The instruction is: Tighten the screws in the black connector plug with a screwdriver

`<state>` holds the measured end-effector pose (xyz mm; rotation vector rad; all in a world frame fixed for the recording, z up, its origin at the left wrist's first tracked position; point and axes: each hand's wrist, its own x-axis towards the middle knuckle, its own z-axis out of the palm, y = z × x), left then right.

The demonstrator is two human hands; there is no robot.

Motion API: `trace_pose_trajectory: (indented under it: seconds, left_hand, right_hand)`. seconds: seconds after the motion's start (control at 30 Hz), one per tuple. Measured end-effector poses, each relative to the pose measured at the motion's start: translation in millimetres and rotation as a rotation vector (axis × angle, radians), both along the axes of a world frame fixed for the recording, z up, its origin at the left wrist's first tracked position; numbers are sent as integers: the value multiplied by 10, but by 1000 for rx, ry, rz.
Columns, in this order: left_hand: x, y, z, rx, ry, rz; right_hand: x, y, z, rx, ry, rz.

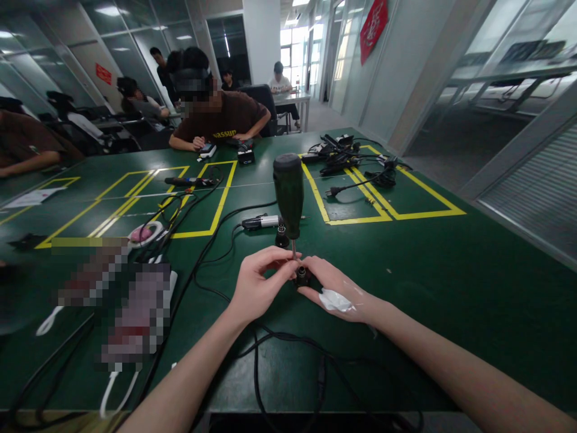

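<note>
Screwdriver [288, 195] upright on the green counter [451, 270], tip down in a small black connector [301, 277]. My left hand [256, 285] pinches the shaft just above the connector; my right hand [336, 288], its grip closed on the connector, steadies it. Black cables [270, 355] lie just below both hands.

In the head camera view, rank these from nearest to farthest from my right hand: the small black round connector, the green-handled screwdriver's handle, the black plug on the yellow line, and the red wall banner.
1. Small black round connector: touching the right hand, at its fingertips.
2. Dark green screwdriver handle: upright, just above the hands.
3. Black plug: beyond, slightly right, on the yellow line.
4. Red wall banner: far back, upper right.
</note>
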<state>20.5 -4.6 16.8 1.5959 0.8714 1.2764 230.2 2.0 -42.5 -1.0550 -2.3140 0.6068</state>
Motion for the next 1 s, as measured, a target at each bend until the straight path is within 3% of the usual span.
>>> trace_pose_trajectory:
  seconds: [0.4, 1.0]
  left_hand:
    - [1, 32, -27, -125, -75, 30]
    - [6, -8, -30, -57, -40, 14]
  right_hand:
    - [41, 2, 23, -50, 43, 21]
    - [8, -2, 20, -55, 18, -12]
